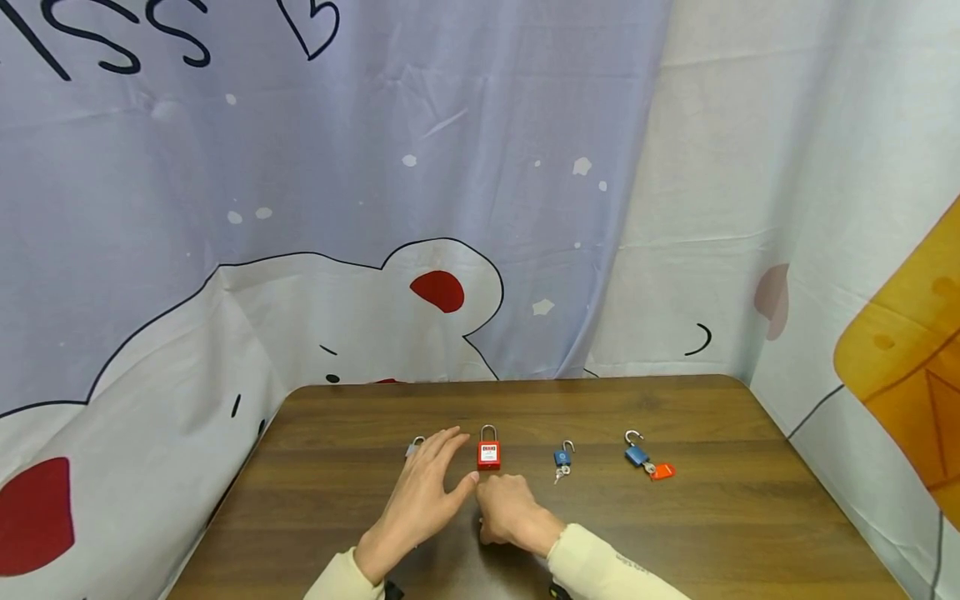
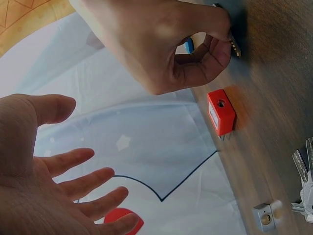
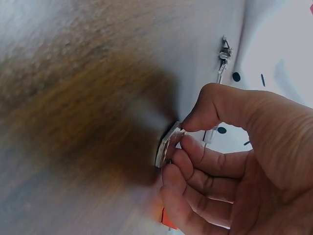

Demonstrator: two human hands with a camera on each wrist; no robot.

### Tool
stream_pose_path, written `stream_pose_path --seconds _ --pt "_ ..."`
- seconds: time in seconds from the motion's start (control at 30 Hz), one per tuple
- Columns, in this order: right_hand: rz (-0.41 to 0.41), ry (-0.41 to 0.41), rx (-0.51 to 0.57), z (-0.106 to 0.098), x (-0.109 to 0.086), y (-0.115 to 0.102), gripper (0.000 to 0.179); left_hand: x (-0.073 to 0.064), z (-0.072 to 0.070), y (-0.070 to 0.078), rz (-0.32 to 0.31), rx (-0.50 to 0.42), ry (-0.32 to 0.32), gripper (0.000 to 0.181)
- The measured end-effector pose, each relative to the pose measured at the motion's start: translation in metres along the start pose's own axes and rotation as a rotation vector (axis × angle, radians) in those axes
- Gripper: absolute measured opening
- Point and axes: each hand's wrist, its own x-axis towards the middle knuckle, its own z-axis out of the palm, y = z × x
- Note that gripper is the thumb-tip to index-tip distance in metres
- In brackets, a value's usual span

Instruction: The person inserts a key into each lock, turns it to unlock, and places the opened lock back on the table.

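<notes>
My right hand (image 1: 513,510) is low over the table, thumb and fingers pinching a small flat metal key (image 3: 168,146) with a toothed edge. Just behind it a red padlock (image 1: 489,454) with a white label stands upright, its shackle up. My left hand (image 2: 44,166) is held up to the left, fingers spread and holding nothing. In the head view it partly hides a small grey padlock (image 1: 411,450), whose keyhole end shows in the left wrist view. Several loose silver keys (image 2: 307,193) lie on the wood near that padlock.
To the right lie a small blue padlock (image 1: 562,458) with keys in it and another blue padlock (image 1: 636,455) with a key and an orange tag (image 1: 663,472); both shackles stand open. The brown wooden table (image 1: 720,533) ends at a printed curtain (image 1: 337,183).
</notes>
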Motion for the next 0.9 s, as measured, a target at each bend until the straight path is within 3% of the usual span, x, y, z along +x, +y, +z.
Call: stream_pose_path --seconds 0.37,0.9 --pt "0.017 -0.023 0.035 -0.004 -0.002 0.004 0.031 0.000 0.000 0.001 0.014 0.010 0.011 0.053" --pt "0.037 0.033 0.103 -0.019 -0.011 0.011 0.032 0.000 -0.001 0.002 0.013 -0.004 0.005 0.055"
